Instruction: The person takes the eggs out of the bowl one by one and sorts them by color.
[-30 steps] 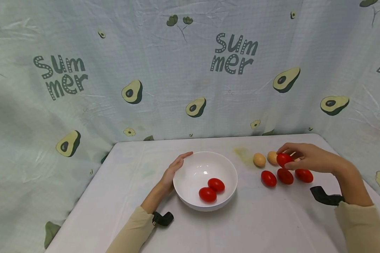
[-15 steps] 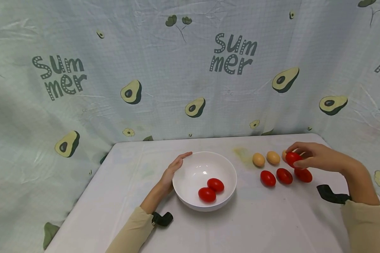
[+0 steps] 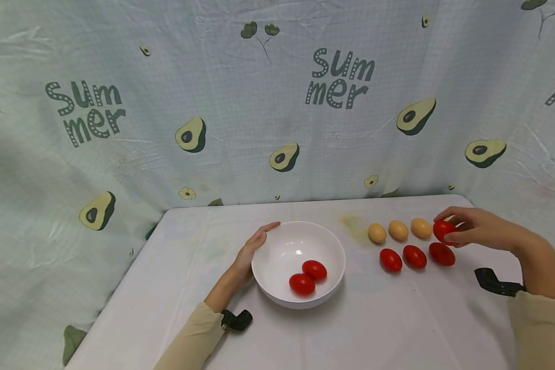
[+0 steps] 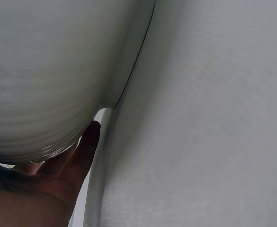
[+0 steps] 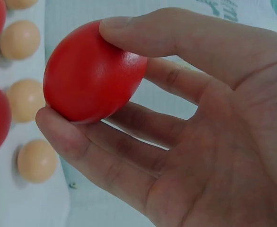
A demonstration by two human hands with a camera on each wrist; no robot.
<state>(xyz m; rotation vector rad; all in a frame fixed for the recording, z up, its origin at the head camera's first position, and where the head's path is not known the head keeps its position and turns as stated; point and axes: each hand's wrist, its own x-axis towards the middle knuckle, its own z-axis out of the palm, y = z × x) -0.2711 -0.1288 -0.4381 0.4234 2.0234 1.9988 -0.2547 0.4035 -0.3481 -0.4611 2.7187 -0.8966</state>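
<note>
My right hand holds a red egg between thumb and fingertips at the table's right side. The right wrist view shows this smooth red egg pinched close up. Just below it in the head view lie three more red eggs in a row. Behind them runs a row of beige eggs, partly covered by the hand. A white bowl stands mid-table with two red eggs inside. Against its left side rests my left hand, fingers extended along the wall; the left wrist view shows the fingers touching the bowl's outside.
A white cloth covers the table, with a yellowish stain near the back. Behind it hangs a pale curtain printed with avocados and lettering. Dark wrist cameras sit on both arms.
My right hand has moved right along the beige row with the red egg, uncovering more beige eggs and the rightmost red one. The left hand and bowl stay put.
</note>
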